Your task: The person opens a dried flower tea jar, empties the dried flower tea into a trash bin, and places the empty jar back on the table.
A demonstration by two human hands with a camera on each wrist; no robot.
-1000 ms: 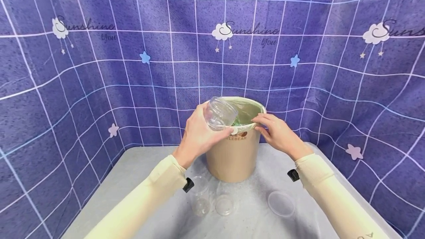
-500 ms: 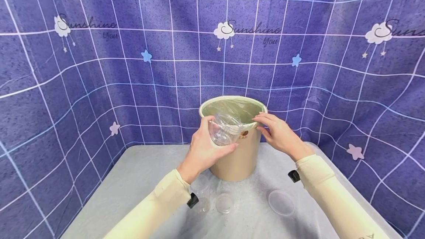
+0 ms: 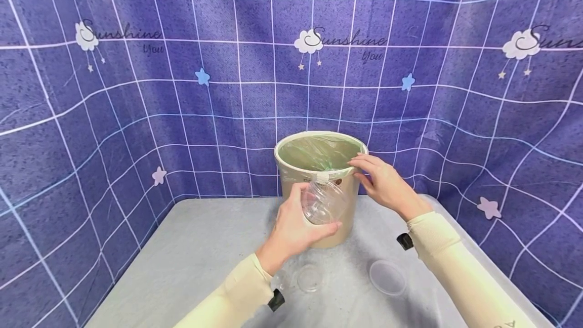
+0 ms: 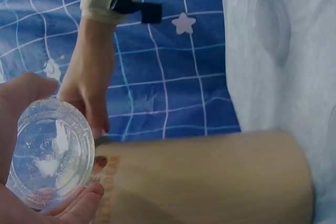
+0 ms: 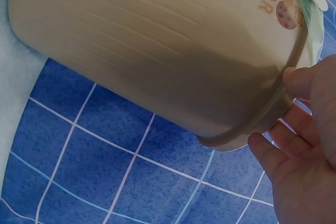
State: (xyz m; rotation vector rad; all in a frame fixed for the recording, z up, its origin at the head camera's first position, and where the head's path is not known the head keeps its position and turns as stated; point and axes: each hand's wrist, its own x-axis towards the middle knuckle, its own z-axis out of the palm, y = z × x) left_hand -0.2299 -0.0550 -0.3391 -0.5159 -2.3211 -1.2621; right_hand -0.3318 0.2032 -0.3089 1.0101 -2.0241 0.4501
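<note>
A tan trash bin [image 3: 291, 186] with a pale rim and a thin green liner stands upright on the table. In front of the bin, my left hand [image 3: 293, 229] grips a clear plastic jar [image 3: 325, 204], thumb on one side and fingers on the other. The left wrist view shows the jar [image 4: 52, 153] end-on, and it looks see-through with nothing in it. My right hand [image 3: 382, 186] holds the bin's rim at its right side. In the right wrist view, the right thumb [image 5: 300, 81] lies against the rim's outside, and the other fingers reach past the edge.
A clear round lid [image 3: 387, 277] lies on the grey table [image 3: 205, 247] at right. Nearer the middle sits a clear round piece [image 3: 309, 277], with another clear item [image 3: 280, 280] partly behind the left wrist. A blue-purple gridded curtain [image 3: 227, 115] hangs behind and at both sides.
My left hand has brought the jar from above the bin's rim down and toward me, slightly rightward, to in front of the bin. The right hand stays at the rim.
</note>
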